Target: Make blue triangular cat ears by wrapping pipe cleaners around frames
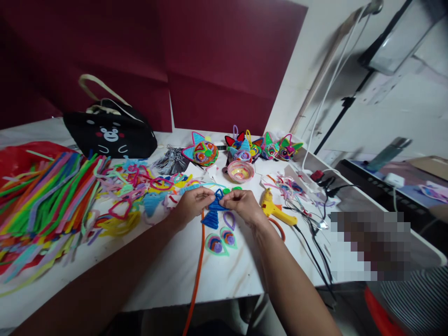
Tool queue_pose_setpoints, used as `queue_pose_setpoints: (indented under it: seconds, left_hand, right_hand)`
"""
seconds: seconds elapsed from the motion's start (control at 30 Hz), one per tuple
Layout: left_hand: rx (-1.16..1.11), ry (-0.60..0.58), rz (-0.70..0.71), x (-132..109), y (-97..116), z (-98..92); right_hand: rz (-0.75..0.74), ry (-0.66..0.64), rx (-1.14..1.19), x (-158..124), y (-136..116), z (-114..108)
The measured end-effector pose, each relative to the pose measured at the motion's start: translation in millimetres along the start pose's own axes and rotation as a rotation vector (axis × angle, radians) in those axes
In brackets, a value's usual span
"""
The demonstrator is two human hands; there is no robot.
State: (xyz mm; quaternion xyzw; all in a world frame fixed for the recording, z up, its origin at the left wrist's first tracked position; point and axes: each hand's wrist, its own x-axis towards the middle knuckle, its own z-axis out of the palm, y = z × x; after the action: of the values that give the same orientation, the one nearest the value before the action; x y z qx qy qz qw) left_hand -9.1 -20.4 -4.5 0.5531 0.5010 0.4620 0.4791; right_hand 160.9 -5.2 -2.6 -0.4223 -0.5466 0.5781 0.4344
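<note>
Near the table's middle, my left hand (192, 204) and my right hand (242, 205) pinch a blue pipe-cleaner triangle (217, 199) between them, one on each side. Just below it lies a second blue wound piece (210, 220). An orange pipe cleaner (199, 270) runs down from beside my left fingers to the front edge. Closer to me are two teardrop shapes, green-edged with purple centres (217, 244), and a purple loop (229, 220). Green round pieces (227, 190) sit just behind my right fingers.
Colourful pipe cleaners (45, 196) pile up on the left, before a black bag (112, 133). Finished colourful ornaments (205, 153) and a pink bowl (240, 171) stand at the back. A yellow glue gun (276, 210) with its cable lies right of my right hand.
</note>
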Motion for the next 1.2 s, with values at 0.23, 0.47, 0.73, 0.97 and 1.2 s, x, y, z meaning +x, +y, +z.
queue_pose_setpoints:
  seconds: [0.23,0.47,0.73,0.97,1.2]
  left_hand:
    - [-0.030,-0.023,-0.025,0.6,0.8,-1.3]
    - [-0.043,0.013,-0.050,-0.8,3.1,0.9]
    - [0.041,0.021,-0.018,-0.3,1.0,0.3]
    - [-0.003,-0.005,-0.034,-1.0,0.7,0.8]
    - [-0.083,-0.043,-0.079,0.6,-1.6,-1.5]
  right_hand:
    - [-0.082,-0.023,-0.016,1.8,0.3,-2.5]
    - [-0.175,-0.038,-0.120,3.8,3.8,-6.2]
    - [-0.239,-0.022,-0.256,4.0,8.1,-7.1]
    - [-0.288,0.025,-0.347,2.8,8.4,-6.5]
    - [-0.508,0.123,-0.542,-2.7,0.2,-3.9]
